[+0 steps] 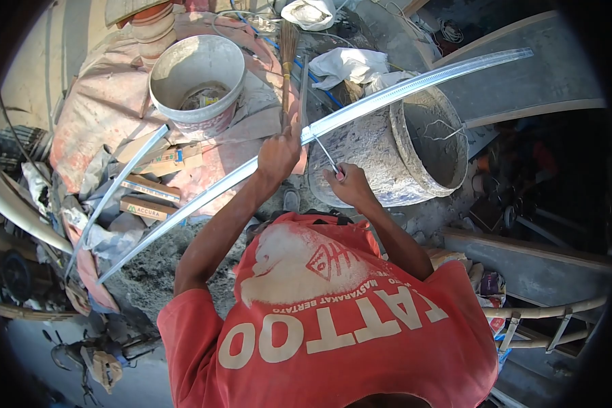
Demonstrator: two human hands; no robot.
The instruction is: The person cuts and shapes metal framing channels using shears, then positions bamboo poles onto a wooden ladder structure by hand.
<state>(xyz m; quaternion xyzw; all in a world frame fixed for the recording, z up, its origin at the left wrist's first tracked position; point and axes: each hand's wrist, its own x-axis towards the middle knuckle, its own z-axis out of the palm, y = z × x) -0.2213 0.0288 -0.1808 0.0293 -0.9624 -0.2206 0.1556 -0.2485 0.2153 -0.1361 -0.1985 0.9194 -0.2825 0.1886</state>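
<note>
A long silver metal channel [374,107] runs diagonally across in front of me, from lower left to upper right. My left hand [280,155] is closed around it near its middle, with a finger pointing up along its edge. In my right hand [352,185] is a thin-shafted tool with a reddish handle, which looks like a screwdriver [326,152]. Its shaft reaches up to the lower edge of the channel, just right of my left hand. My fingers hide most of the handle.
A large cement-crusted bucket [425,153] lies tilted behind the channel. Another white bucket [197,75] stands on a dusty tarp [88,129]. Nearby are a broom [288,51], small cardboard boxes [146,208], a second metal strip [119,183], and a white sack [350,66].
</note>
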